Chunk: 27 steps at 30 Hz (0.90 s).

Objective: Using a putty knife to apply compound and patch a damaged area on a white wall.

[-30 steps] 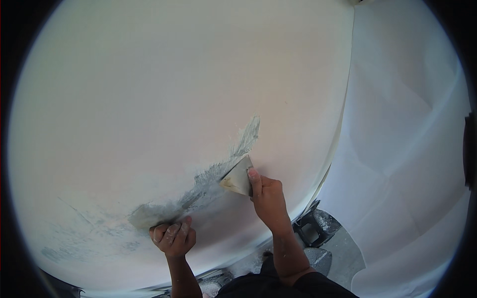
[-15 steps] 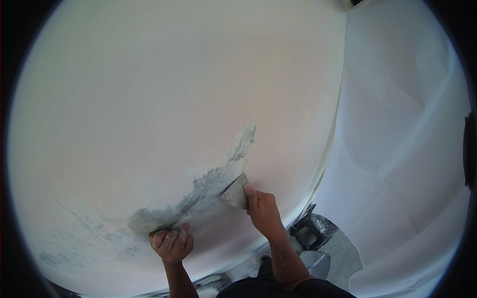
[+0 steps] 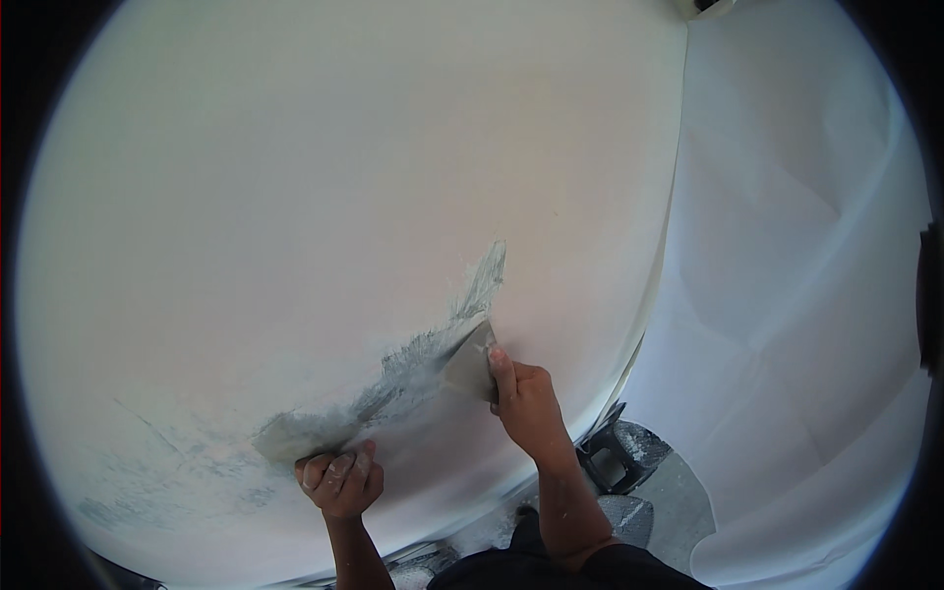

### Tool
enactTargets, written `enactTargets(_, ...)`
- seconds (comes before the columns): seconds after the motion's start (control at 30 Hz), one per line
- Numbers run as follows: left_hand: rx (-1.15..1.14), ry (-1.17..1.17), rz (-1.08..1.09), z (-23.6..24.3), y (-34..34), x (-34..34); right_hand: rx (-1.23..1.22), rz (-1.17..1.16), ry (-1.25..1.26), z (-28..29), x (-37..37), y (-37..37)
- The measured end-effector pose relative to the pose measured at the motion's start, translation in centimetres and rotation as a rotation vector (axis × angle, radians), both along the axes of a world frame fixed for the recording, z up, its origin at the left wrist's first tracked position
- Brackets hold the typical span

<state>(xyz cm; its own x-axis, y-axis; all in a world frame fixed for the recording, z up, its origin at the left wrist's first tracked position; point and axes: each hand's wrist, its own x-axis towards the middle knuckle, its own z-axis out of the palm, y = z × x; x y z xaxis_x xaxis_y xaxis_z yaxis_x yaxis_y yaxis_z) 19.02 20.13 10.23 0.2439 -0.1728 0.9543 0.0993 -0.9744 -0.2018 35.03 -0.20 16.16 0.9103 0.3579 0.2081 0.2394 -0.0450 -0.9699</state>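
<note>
1 flat grey scraper (image 3: 470, 364) lies against the pale curved panel (image 3: 344, 197), pinched by the right hand (image 3: 531, 408), thumb on top. It has shifted slightly upward, its edge nearer the grey streaked band (image 3: 413, 362), so the blade seems placed on the worked strip again. The left hand (image 3: 339, 484) stays put, fingers curled together; I cannot tell what they grip.

Workshop, pale grey-smeared panel (image 3: 344, 197), white sheeting (image 3: 796, 295), white-flecked floor (image 3: 685, 506)
</note>
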Motion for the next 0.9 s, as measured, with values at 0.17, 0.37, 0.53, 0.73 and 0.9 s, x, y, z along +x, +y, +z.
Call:
enactTargets(0.17,0.014,0.014,-0.035,0.2,0.0,-0.1,-0.037,0.010,0.000,-0.1,0.3,-0.3)
enactTargets(0.37,0.021,0.000,-0.040,-0.5,0.6,-0.5,-0.078,0.060,0.104,-2.6,-1.0,-0.8)
enactTargets(0.53,0.023,-0.007,-0.057,-0.5,0.6,-0.4,-0.146,0.066,0.028,-2.0,-0.1,-1.5)
enactTargets(0.73,0.013,-0.013,-0.008,-0.5,0.4,-0.3,-0.135,-0.142,-0.222,-7.9,-1.6,1.6)
enactTargets(0.9,-0.003,0.005,-0.053,-0.8,0.5,-0.6,-0.077,-0.134,-0.211,-4.4,-0.1,2.0)
